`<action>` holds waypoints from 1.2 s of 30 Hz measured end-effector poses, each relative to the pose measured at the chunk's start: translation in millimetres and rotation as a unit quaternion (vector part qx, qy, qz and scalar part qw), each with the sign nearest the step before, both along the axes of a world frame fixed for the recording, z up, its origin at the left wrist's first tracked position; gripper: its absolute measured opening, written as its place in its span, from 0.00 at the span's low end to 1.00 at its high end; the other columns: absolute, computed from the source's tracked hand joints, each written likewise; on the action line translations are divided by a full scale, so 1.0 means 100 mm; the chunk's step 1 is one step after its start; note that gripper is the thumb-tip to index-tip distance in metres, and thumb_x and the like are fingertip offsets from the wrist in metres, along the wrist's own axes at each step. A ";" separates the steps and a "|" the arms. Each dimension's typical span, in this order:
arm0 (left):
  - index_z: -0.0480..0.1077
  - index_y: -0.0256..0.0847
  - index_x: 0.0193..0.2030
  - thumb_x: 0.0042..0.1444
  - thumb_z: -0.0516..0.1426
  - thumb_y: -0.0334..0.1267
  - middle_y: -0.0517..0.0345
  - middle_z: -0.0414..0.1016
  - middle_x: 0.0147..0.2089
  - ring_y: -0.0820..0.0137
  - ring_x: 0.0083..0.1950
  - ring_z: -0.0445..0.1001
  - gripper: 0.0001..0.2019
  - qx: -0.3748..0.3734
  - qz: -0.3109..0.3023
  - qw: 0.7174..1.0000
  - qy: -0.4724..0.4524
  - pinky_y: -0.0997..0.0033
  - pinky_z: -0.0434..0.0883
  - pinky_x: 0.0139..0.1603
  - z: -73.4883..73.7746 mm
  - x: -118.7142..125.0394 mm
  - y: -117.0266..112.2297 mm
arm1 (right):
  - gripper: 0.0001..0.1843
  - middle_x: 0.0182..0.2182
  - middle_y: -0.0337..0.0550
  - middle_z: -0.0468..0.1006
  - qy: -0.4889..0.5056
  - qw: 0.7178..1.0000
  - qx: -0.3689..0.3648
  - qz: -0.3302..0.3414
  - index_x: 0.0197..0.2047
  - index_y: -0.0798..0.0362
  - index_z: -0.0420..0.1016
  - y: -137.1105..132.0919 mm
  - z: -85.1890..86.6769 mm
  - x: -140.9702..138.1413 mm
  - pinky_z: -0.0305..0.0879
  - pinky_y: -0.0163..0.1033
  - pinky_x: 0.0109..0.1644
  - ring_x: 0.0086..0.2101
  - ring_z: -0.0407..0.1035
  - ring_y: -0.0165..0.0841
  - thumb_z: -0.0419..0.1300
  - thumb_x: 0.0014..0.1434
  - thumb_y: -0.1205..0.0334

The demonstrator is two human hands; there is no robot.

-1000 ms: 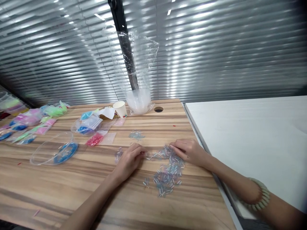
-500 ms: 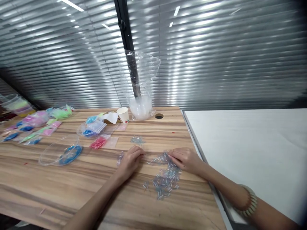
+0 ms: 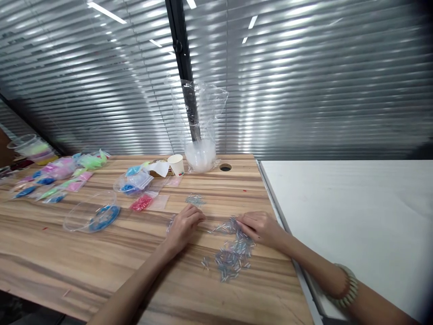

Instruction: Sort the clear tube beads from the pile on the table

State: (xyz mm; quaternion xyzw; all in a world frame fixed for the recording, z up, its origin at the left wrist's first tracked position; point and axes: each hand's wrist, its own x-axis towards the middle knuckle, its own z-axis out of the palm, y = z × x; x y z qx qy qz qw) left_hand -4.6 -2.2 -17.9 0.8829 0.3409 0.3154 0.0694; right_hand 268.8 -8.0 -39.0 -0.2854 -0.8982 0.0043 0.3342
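Observation:
A loose pile of small, clear bluish tube pieces (image 3: 233,255) lies on the wooden table. My right hand (image 3: 260,227) rests at its upper edge, fingers together and fingertips in the pieces; whether one is pinched cannot be made out. To the left, my left hand (image 3: 185,225) sits low over the wood with curled fingers, thumb and forefinger close together, their grip too small to see. Part of a small cluster of tubes (image 3: 171,222) shows beside its knuckles. Another little cluster (image 3: 195,200) lies just beyond this hand.
Left of my hands are a bag of red pieces (image 3: 141,202), a clear round container with blue pieces (image 3: 104,218) and several colourful bags (image 3: 61,168). A paper cup (image 3: 176,165) and plastic-wrapped bowls (image 3: 200,155) stand behind. A white tabletop (image 3: 352,198) adjoins at right.
The view has shifted slightly, so the table things appear a little further right and lower. Both hands stay almost in the same place by the tube pieces.

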 end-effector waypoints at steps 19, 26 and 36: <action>0.70 0.39 0.35 0.62 0.48 0.28 0.55 0.71 0.34 0.70 0.37 0.68 0.10 0.018 0.030 0.999 -0.015 0.71 0.66 0.39 0.02 0.01 0.01 | 0.13 0.27 0.44 0.77 -0.008 1.000 0.001 -0.005 0.38 0.56 0.73 0.02 -0.04 0.01 0.64 0.35 0.31 0.28 0.72 0.32 0.48 0.65 0.66; 0.70 0.38 0.36 0.63 0.48 0.29 0.54 0.69 0.33 0.70 0.35 0.66 0.10 0.030 0.022 0.999 0.027 0.73 0.64 0.35 0.03 0.08 -0.06 | 0.13 0.25 0.42 0.76 -0.010 1.000 0.005 -0.004 0.38 0.56 0.73 0.02 -0.04 0.01 0.63 0.36 0.30 0.27 0.71 0.32 0.48 0.65 0.65; 0.70 0.37 0.37 0.63 0.50 0.31 0.55 0.69 0.33 0.71 0.35 0.66 0.08 0.052 0.006 0.998 0.028 0.74 0.64 0.34 -0.01 0.12 -0.08 | 0.14 0.26 0.43 0.77 -0.011 1.000 0.005 -0.023 0.37 0.56 0.73 0.02 -0.05 0.01 0.63 0.34 0.31 0.28 0.72 0.31 0.48 0.65 0.64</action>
